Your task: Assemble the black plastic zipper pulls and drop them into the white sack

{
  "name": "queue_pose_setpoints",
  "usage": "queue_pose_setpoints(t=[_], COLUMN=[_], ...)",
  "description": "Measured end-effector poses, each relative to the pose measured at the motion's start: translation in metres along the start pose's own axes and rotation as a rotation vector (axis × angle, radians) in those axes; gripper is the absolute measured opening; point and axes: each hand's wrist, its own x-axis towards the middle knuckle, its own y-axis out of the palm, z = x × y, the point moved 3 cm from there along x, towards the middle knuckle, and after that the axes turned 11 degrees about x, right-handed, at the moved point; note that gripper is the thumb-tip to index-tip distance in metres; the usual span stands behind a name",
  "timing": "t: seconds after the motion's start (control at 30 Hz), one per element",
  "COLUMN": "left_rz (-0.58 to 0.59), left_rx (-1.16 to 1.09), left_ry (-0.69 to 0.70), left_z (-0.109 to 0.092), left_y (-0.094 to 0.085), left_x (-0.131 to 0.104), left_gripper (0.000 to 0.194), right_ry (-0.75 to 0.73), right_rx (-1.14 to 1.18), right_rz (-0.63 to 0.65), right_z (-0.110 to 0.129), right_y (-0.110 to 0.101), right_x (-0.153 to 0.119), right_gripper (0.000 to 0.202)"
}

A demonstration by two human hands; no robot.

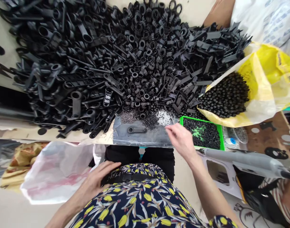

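My right hand (180, 137) is over the front of the grey work mat (156, 136), its fingertips pinched together just below a small heap of white pins (163, 117). What the fingertips hold, if anything, is too small to make out. Flat on the mat lies one black lever-shaped plastic part (137, 130) with a ring at its left end. Small dark beads (149, 122) and a heap of thin grey-brown pins (128, 116) lie behind it. My left hand (98, 177) rests against my waist, fingers stretched out, holding nothing.
Black plastic handles (76, 101), rings (147, 52) and flat strips (204, 63) are piled across the table. At right are a green tray (222, 136) of small black pieces, a yellow bag (258, 91) of black tubes and a grey tool (242, 160). A white bag (57, 171) hangs at left.
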Motion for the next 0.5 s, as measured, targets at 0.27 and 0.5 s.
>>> queue_pose_setpoints(t=[0.27, 0.5], left_rz=[0.221, 0.186], left_rx=[-0.172, -0.447], left_ry=[-0.155, -0.299], left_z=[-0.033, -0.034], left_y=[-0.005, 0.007], left_x=[0.062, 0.067], left_gripper=[0.014, 0.009], right_ry=[0.196, 0.569], right_rx=[0.591, 0.902], right_rz=[0.802, 0.886], right_z=[0.018, 0.008], right_y=[0.085, 0.097], right_x=[-0.076, -0.091], right_gripper=[0.03, 0.046])
